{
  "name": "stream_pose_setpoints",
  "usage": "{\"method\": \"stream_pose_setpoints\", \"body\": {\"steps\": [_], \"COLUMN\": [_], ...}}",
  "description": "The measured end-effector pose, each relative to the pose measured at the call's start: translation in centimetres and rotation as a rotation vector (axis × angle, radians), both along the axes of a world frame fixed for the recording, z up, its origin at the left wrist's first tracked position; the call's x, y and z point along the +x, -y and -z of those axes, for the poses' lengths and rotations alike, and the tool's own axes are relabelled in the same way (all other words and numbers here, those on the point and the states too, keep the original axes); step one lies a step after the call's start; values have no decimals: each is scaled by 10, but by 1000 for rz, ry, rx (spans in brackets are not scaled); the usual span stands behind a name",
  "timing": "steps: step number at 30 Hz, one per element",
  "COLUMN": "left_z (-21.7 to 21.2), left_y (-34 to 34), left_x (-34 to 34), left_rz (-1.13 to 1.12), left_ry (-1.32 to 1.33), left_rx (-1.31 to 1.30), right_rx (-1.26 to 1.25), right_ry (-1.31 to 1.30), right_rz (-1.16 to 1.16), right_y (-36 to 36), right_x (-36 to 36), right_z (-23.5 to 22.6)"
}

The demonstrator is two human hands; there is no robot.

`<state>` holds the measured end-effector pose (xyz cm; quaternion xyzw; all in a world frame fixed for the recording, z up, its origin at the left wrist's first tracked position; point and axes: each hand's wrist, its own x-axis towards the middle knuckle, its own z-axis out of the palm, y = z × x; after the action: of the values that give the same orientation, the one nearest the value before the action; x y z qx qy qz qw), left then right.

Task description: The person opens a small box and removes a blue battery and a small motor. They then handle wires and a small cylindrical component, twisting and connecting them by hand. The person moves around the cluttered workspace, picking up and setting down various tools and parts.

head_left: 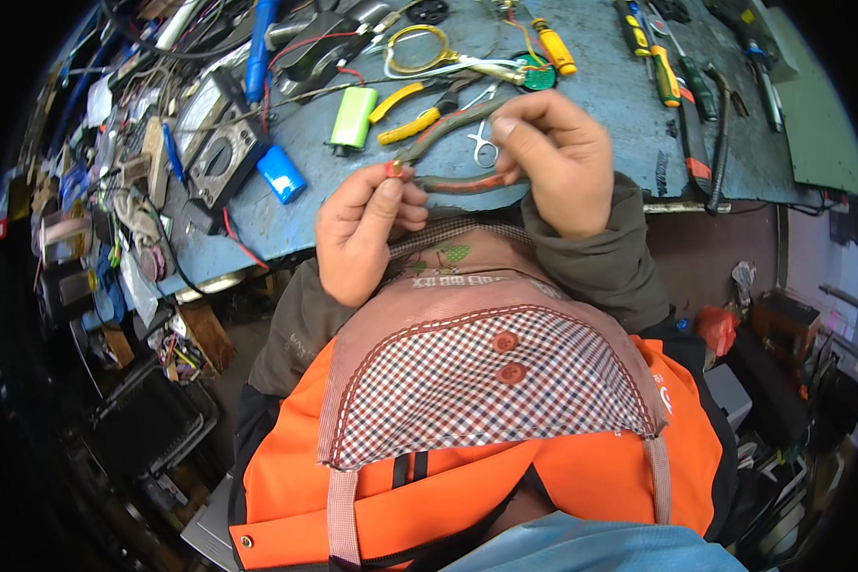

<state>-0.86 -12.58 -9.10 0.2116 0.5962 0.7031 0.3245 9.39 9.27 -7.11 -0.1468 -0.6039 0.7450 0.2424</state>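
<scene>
- Two hands meet just above the near edge of the workbench (pixel 582 86). Between them is a pair of pliers (pixel 448 129) with worn greenish-red handles, its nose pointing to the person's left.
- Right hand (pixel 553 157) is clenched around the plier handles, thumb on top.
- Left hand (pixel 362 234) pinches a small red-and-yellow piece (pixel 394 170) between thumb and forefinger, right at the plier nose; the other fingers are curled in.
- Whether the nose already bites the piece, I cannot tell. My judgement: the work on the piece is mid-way, the tool being set to it, nothing yet laid down.
- Just beyond the hands lie small scissors (pixel 483 145), yellow-handled cutters (pixel 405 110), a green battery pack (pixel 353 116) and a blue cylinder (pixel 281 173).
- Farther back: a magnifier (pixel 415 50), screwdrivers (pixel 663 67) and a meter (pixel 224 157).
- Bench top is blue, scuffed and crowded with wires. Boxes and parts pile up on the floor on both sides.
</scene>
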Motion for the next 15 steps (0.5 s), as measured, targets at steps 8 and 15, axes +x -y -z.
{"method": "stream_pose_setpoints", "body": {"steps": [8, 15], "left_z": [-1, -1], "left_y": [2, 0], "left_x": [-4, -5], "left_rz": [54, 72], "left_ry": [-65, -103], "left_rx": [-65, -97], "right_rx": [677, 751], "right_ry": [382, 388], "right_rz": [349, 325], "right_y": [-106, -101], "right_x": [37, 50], "right_z": [16, 13]}}
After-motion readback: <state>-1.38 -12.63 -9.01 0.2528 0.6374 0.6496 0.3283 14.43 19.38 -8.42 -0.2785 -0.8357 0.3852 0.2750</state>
